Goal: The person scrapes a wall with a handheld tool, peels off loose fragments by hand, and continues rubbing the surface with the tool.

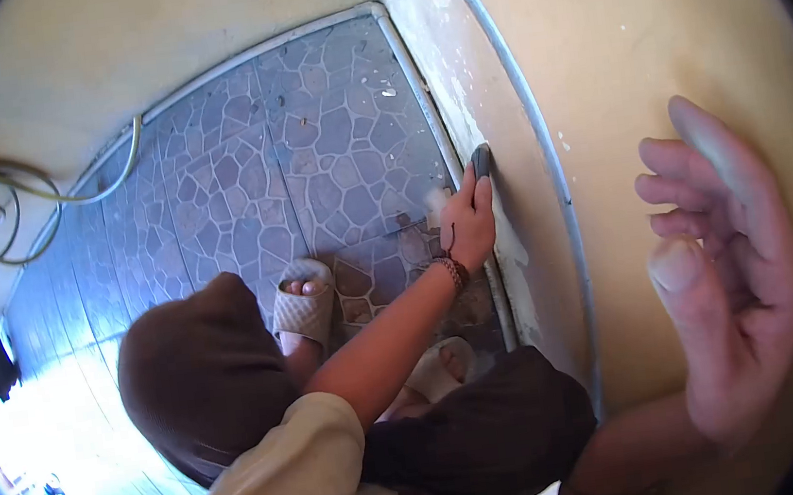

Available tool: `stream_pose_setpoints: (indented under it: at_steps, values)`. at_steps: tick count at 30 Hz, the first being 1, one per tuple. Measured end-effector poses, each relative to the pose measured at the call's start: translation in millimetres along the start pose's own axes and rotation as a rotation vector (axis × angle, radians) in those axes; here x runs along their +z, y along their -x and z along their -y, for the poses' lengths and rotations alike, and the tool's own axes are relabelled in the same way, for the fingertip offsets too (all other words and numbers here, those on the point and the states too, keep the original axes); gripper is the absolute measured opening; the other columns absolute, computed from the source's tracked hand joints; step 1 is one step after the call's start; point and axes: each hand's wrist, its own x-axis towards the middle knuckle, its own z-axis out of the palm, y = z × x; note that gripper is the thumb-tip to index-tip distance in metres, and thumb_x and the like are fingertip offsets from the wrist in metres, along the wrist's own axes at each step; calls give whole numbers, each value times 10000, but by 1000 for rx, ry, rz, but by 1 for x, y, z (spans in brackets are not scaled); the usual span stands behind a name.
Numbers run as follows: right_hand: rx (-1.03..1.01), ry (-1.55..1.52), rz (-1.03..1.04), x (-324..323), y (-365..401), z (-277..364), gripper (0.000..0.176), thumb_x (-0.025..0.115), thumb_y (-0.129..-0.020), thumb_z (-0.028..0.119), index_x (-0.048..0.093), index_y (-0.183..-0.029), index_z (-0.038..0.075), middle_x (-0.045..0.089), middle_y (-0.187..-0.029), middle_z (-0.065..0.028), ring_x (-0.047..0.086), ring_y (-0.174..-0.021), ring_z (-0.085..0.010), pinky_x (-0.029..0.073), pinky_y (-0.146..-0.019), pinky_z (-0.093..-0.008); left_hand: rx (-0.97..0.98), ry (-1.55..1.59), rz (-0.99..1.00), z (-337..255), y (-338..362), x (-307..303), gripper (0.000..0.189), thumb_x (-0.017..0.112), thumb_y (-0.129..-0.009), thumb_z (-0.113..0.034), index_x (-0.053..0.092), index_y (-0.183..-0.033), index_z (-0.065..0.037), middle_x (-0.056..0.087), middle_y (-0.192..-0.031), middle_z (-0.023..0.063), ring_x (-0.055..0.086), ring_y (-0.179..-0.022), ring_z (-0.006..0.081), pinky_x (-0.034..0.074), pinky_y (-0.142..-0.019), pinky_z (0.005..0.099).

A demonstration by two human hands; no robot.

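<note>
My left hand, with a braided bracelet at the wrist, is closed round a dark, narrow object. I cannot tell what kind of object it is; most of it is hidden by the fingers. Its end lies against the lower wall, where the paint is patchy and peeling. A small pale blur shows beside the thumb side of this hand. Close to the camera, my right hand is raised in front of the yellow wall, fingers loosely bent and apart, holding nothing.
Stone-patterned floor tiles spread below, with white flecks near the wall. A pale pipe follows the floor edge, and a grey pipe runs along the wall. A coiled hose hangs at left. My dark-clothed knees and sandals are below me.
</note>
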Motion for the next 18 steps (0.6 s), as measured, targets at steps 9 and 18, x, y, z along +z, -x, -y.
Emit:
stream_pose_setpoints:
  at_steps: [9, 18]
  values:
    - [88, 355, -143, -2, 53, 18, 525, 609, -845, 212, 520, -1264, -91, 596, -1169, -197, 566, -1021, -233, 416, -911, -346, -22, 116, -29, 4, -85, -6, 473, 465, -955, -362, 540, -1298, -45, 631, -801, 265, 653, -723, 335, 488, -677, 407]
    - [-254, 751, -374, -5, 12, 26, 281, 549, -901, -9, 593, -1167, -86, 626, -1173, -189, 568, -1119, -282, 436, -985, -384, 50, 132, -5, 5, -124, -16, 507, 451, -973, -321, 453, -1345, 23, 578, -747, 298, 613, -689, 415, 463, -607, 457]
